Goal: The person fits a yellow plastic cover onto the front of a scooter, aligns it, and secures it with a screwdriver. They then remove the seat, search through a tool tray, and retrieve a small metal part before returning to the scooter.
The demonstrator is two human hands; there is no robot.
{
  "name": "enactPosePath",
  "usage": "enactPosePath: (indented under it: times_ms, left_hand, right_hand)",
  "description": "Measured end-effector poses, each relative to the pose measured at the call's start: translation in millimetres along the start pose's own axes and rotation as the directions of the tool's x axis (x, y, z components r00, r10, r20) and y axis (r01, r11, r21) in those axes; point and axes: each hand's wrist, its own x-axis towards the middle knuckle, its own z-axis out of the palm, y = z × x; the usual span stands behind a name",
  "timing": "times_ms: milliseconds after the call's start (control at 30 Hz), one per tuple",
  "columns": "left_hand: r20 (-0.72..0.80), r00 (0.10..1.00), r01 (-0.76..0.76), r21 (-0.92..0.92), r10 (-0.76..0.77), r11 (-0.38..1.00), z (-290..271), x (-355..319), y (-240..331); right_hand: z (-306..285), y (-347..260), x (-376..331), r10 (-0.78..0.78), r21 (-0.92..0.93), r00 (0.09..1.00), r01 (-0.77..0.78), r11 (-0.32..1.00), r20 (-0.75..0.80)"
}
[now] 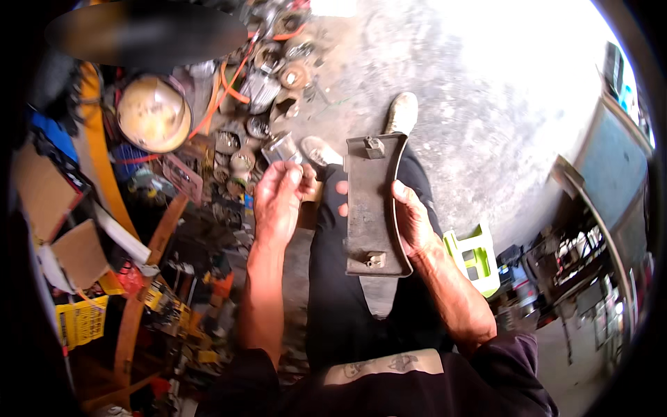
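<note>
My right hand (415, 221) grips a grey-brown curved cover panel (372, 201) by its right edge. The thumb lies on the near face, and fingertips show past the left edge. The panel stands lengthwise over my legs, its hollow inner side toward me. One small clip-like fitting (374, 146) is at its far end, another (375, 260) at its near end. To the left of the panel and apart from it, my left hand (278, 201) is raised with its fingers curled and thumb pressed to them. Whatever they may hold is too small to make out.
Several metal parts (243, 161) and orange hose (229, 87) lie on the floor at far left. A round cream-coloured object (153, 113) stands behind a shelf of boxes (78, 256). On the right are a lime-green plastic frame (475, 260) and a cluttered metal rack (590, 243).
</note>
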Motion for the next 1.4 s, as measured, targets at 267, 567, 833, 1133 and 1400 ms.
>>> enactPosePath:
  times_ms: [267,567,833,1133,1400]
  left_hand:
    - [0.266,0.963,-0.047,-0.014,0.049,0.999,222,-79,92]
    - [0.451,0.881,-0.170,0.026,0.140,0.985,425,-115,161]
    - [0.484,0.867,-0.205,0.135,0.116,0.969,558,-107,187]
    - [0.591,0.807,-0.206,0.262,0.012,0.943,755,-40,224]
    - [0.786,0.591,-0.243,0.388,-0.182,0.889,1006,23,251]
  right_hand:
    - [69,-110,-164,-0.317,0.082,0.946,0.312,0.947,0.063]
    - [135,-243,-302,-0.489,0.181,0.828,0.455,0.872,0.274]
    - [177,-379,-353,-0.742,0.292,0.602,0.683,0.670,0.295]
    - [184,-556,-419,-0.889,0.313,0.408,0.833,0.456,0.208]
    - [150,-703,-483,-0.965,0.419,0.262,0.877,0.235,-0.008]
